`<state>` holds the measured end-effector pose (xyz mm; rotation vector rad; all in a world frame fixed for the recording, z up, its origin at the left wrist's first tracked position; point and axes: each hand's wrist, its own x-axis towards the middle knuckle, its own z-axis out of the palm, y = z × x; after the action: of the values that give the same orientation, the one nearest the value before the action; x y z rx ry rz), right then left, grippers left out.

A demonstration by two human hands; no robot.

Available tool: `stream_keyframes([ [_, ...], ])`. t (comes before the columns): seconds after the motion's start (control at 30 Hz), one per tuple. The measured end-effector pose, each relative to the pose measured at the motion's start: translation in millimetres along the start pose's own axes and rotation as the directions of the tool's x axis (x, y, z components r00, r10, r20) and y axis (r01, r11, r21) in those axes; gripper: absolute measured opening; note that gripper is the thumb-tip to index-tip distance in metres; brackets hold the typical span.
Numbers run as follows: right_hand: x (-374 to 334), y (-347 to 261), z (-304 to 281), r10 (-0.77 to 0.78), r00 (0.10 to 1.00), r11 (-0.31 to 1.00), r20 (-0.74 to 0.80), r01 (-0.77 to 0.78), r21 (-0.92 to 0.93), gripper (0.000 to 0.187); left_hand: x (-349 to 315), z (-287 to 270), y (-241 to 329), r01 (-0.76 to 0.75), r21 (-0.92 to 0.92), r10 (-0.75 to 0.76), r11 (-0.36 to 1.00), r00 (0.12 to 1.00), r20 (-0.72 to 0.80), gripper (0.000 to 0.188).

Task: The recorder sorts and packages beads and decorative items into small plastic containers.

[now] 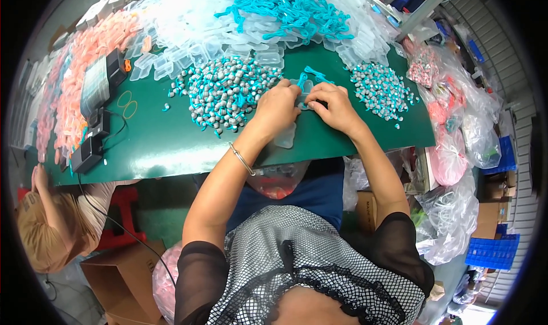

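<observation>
My left hand [277, 109] and my right hand [335, 109] meet over the green table, fingers closed on a small clear plastic case [306, 88] between them. A teal strap-like plastic piece [302, 79] shows at the far end of the case by my left fingertips; whether it lies inside is unclear. Just beyond my right fingers lies another teal piece [314, 72]. Below my left hand rests a second clear case [285, 136], partly covered by it. A pile of small teal-and-grey caps [225, 91] sits left of my hands, and a smaller cap pile [379, 91] sits right.
Clear cases [188, 45] are heaped at the back, with a mound of teal pieces [285, 8] on top. Peach-coloured pieces [94, 56] and dark boxes with a cable [88, 153] stand left. A co-worker [57, 222] sits at far left. Plastic bags [451, 148] crowd the right side.
</observation>
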<state>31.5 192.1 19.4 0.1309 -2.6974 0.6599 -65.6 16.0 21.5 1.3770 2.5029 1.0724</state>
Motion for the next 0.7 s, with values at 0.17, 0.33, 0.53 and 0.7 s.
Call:
stream_keyframes([
  [0.17, 24.1, 6.4, -5.0, 0.007, 0.999, 0.997, -0.045, -0.01, -0.074, 0.022, -0.8, -0.5, 1.9, -0.014, 0.016, 0.014, 1.0, 1.0, -0.004, 0.038],
  [0.33, 44.5, 14.7, 4.3, -0.186, 0.982, 0.916, -0.029, 0.163, -0.367, 0.032, -1.3, 1.8, -1.3, -0.036, 0.005, 0.036, 0.999, 0.999, -0.021, 0.041],
  [0.53, 36.7, 19.1, -9.1, -0.213, 0.976, 0.917, -0.04, 0.186, -0.352, 0.033, 0.7, 1.6, 2.7, 0.046, -0.076, -0.048, 0.996, 0.999, -0.017, 0.065],
  [0.7, 12.7, 0.4, -8.7, -0.137, 0.991, 0.969, 0.006, 0.135, -0.205, 0.028, -0.8, 1.1, 1.4, 0.01, -0.102, -0.016, 0.995, 0.998, -0.064, 0.069],
])
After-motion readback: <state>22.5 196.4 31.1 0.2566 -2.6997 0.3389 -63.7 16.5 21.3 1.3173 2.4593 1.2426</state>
